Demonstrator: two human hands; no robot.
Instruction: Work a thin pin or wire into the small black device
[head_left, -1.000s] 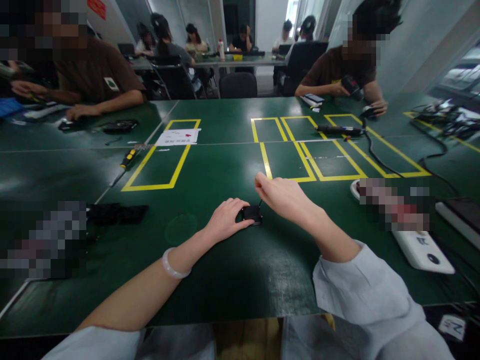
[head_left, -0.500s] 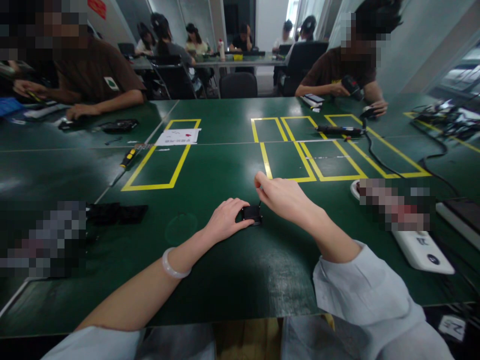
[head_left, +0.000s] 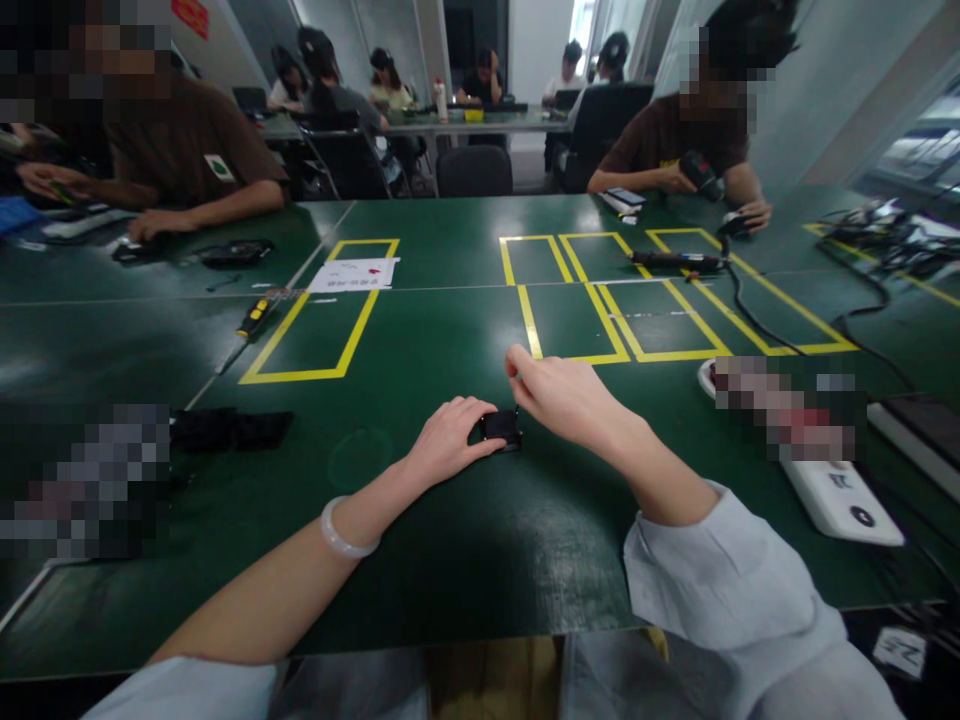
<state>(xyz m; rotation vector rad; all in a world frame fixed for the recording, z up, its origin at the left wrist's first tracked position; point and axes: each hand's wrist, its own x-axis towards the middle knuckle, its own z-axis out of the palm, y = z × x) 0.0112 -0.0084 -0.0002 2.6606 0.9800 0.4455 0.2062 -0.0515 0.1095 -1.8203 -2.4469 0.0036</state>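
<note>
My left hand rests on the green table with thumb and fingers closed around the left side of a small black boxy part. The part lies flat on the tabletop, and bright specks show at its edges. My right hand is closed in a pinch just above and right of the part. A thin dark tip shows under its fingers at the part's upper right corner; most of whatever they pinch is hidden.
Left lie black pieces and a yellow-black screwdriver. A white paper lies ahead near yellow tape outlines. At right are a long white object, a black tool and cables. Two people sit opposite.
Both hands keep nearly the same pose at the black part. The whole view has shifted very slightly.
</note>
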